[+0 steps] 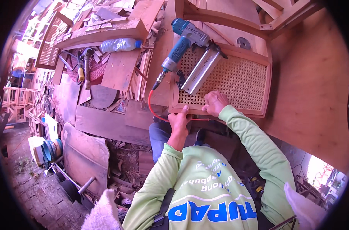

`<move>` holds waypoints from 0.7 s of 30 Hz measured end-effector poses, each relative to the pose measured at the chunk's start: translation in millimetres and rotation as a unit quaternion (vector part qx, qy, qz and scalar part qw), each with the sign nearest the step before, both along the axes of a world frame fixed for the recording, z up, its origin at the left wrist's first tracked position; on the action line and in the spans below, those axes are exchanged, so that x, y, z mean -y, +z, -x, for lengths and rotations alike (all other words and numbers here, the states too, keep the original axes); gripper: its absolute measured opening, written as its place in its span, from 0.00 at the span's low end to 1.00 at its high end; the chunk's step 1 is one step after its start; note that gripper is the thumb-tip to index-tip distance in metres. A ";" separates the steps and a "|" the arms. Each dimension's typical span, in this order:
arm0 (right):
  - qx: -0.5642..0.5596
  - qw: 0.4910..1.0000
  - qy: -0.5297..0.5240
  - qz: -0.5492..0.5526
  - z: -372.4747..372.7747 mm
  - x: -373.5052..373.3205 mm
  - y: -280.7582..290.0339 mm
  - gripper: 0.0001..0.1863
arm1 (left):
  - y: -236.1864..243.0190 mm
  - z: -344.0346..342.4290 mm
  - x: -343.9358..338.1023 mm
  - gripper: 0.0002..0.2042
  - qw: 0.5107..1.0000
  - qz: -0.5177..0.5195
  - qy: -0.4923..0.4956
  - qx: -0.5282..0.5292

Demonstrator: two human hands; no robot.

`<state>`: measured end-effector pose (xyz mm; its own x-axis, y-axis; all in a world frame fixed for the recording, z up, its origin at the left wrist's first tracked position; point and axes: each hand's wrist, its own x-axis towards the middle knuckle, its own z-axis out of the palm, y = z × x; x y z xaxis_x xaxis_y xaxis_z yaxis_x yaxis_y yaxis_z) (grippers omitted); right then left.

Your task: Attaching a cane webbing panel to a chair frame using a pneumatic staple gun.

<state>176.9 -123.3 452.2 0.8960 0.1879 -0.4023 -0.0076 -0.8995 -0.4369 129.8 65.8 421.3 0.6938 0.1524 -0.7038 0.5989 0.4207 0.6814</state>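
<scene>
A wooden-framed cane panel (pixel 243 82) lies on the workbench in front of me. My left hand (pixel 178 123) grips its near left corner, thumb on top of the frame and the other fingers below the edge. At the near rail, my right hand (pixel 215 102) rests with fingers curled down against the wood and cane; whether a small item is between them is hidden. A teal and grey nail gun (pixel 193 48) lies across the panel's left part, its magazine slanting over the cane. Neither hand touches it. From its handle a red air hose (pixel 150 100) curves toward the near edge.
Wooden chair frames (pixel 228 17) stand at the back. To the left are a plastic bottle (pixel 120 45), a hammer (pixel 86 69), a yellow-handled tool (pixel 81 73) and stacked wood offcuts. A plywood sheet (pixel 310 84) spreads on the right. Another cane panel (pixel 53 38) leans far left.
</scene>
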 end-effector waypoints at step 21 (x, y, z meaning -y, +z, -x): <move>-0.091 0.989 -0.054 0.102 1.1 -4.2 8.8 0.23 | -1.8 6.5 -3.8 0.16 0.999 0.009 -0.016 -0.028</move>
<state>175.8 -119.2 461.0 0.8159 -0.0061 -0.5782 -0.1700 -0.9583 -0.2297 123.3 69.7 419.5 0.6572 0.1179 -0.7444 0.6495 0.4125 0.6388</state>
